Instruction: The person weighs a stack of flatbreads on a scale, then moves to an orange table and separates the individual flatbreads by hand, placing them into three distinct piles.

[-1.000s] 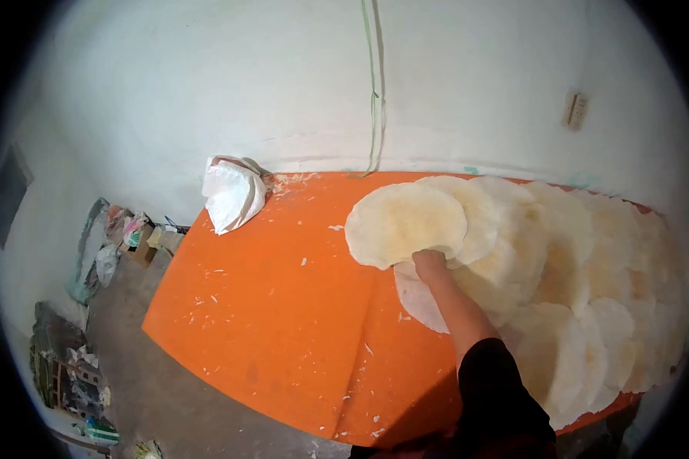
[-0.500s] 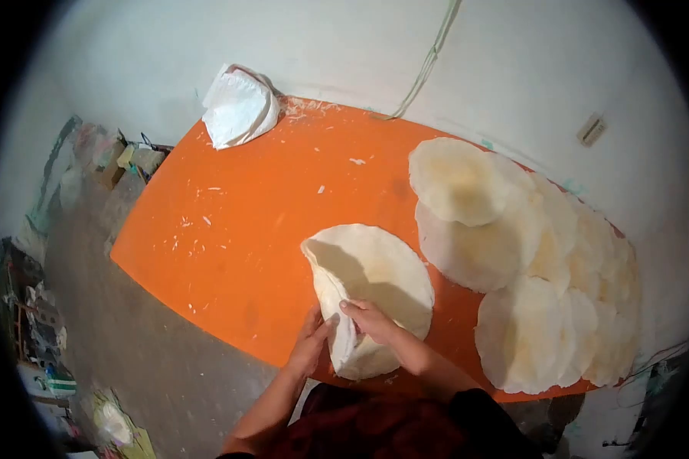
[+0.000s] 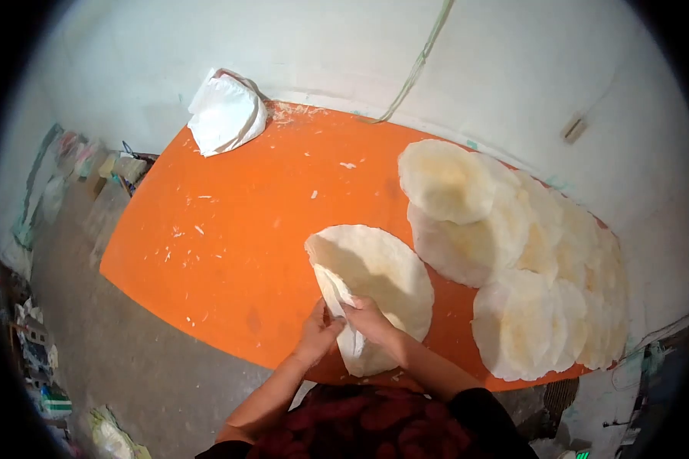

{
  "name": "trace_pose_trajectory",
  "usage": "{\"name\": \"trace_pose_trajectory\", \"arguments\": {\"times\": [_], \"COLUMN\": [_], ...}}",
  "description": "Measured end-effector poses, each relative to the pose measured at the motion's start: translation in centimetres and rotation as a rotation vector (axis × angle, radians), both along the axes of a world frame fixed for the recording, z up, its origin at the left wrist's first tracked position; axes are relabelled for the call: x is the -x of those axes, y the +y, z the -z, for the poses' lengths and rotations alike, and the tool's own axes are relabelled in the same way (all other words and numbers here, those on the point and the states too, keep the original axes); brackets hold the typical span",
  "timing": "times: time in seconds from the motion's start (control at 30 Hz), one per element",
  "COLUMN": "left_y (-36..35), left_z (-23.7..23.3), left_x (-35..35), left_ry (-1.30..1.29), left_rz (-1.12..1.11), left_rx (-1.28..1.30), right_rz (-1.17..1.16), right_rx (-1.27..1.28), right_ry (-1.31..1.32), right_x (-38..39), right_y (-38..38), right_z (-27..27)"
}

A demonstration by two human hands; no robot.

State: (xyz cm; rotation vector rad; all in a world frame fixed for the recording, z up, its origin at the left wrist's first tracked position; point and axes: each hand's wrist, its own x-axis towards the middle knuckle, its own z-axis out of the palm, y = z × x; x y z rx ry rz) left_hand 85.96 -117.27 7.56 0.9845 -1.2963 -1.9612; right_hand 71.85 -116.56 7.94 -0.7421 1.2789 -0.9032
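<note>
A large, round cream-coloured sheet [image 3: 394, 279], much like a thin flatbread, lies near the front edge of the orange table. Its left side is lifted and folded inward in a narrow flap with layered edges. From outside, my left hand [image 3: 319, 335] grips this folded edge, its fingers closed. My right hand [image 3: 369, 317] rests over the sheet and pinches the same fold from the inner side, thumb towards the left. The hands are almost touching at the fold, and some fingertips are hidden by it.
Overlapping round sheets [image 3: 513, 321] of the same kind cover the right side of the orange table [image 3: 245, 268]. A white bag [image 3: 228, 118] stands at the back left. Pale scraps are scattered on the left. A green cord [image 3: 415, 73] hangs against the wall.
My hands remain on the folded left edge, and the left hand has shifted slightly right, closer to the right one. The flap looks narrower. The whole view has turned a little.
</note>
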Motion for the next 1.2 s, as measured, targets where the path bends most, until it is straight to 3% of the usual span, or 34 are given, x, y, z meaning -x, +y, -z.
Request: {"name": "trace_pose_trajectory", "arguments": {"times": [0.1,0.2,0.23,0.33,0.37,0.4,0.43,0.5,0.53,0.63,0.73,0.8,0.9,1.0,1.03,1.07,1.1,1.2], "left_y": [0.6,-0.3,-0.6,-2.5,-4.1,-5.7,-7.4,-10.6,-12.2,-16.1,-16.2,-16.8,-15.4,-11.7,-11.0,-9.7,-8.1,-3.1], "left_z": [-5.7,-1.3,-0.8,-1.6,-1.3,-0.5,0.5,2.4,3.7,7.1,8.6,10.7,10.7,1.7,2.7,4.0,3.7,1.8], "left_x": [1.2,2.3,2.3,1.1,0.0,-2.0,-4.2,-8.7,-11.1,-18.7,-24.1,-26.4,-25.1,-19.6,-18.7,-17.7,-15.8,-10.0], "left_ry": [0.148,0.271,0.233,0.115,0.143,0.086,0.03,0.168,0.163,0.141,-0.194,-0.499,-1.067,-1.591,-1.349,-1.106,-0.98,-0.785], "left_rz": [-0.059,-0.285,-0.331,-0.434,-0.409,-0.363,-0.312,-0.422,-0.46,-0.581,-0.698,-0.818,-1.211,-1.054,-0.958,-0.853,-0.739,-0.477], "left_rx": [-0.107,-0.205,-0.285,-0.314,-0.378,-0.275,-0.174,-0.165,-0.186,-0.247,-0.132,-0.087,0.485,0.787,0.867,0.933,0.995,1.071], "right_rz": [-0.106,-0.111,0.014,0.092,0.105,0.119,0.139,0.253,0.343,0.436,0.486,0.394,0.175,0.17,-0.059,-0.07,-0.053,-0.43], "right_rx": [0.218,0.077,0.106,0.024,0.009,-0.006,0.174,0.255,0.155,0.189,0.221,0.381,0.684,0.777,1.077,1.197,1.347,1.073], "right_ry": [0.05,0.237,0.209,-0.091,0.003,0.099,0.174,0.192,0.135,0.266,0.517,0.708,1.101,1.184,1.724,1.555,1.05,1.596], "right_x": [1.1,0.9,0.3,3.1,4.3,5.9,7.7,12.4,14.8,18.4,20.0,18.9,15.3,10.2,10.1,7.4,5.7,1.0], "right_y": [-0.6,-0.9,-0.5,-0.9,-1.3,-1.6,-1.5,-1.8,-2.3,-2.3,-3.6,-5.4,-8.5,-11.0,-13.5,-13.5,-14.1,-13.7], "right_z": [0.8,-0.3,-1.2,-1.3,-2.6,-4.0,-4.2,-3.8,-3.6,-7.9,-12.3,-15.7,-19.9,-19.7,-17.1,-17.1,-15.3,-12.3]}}
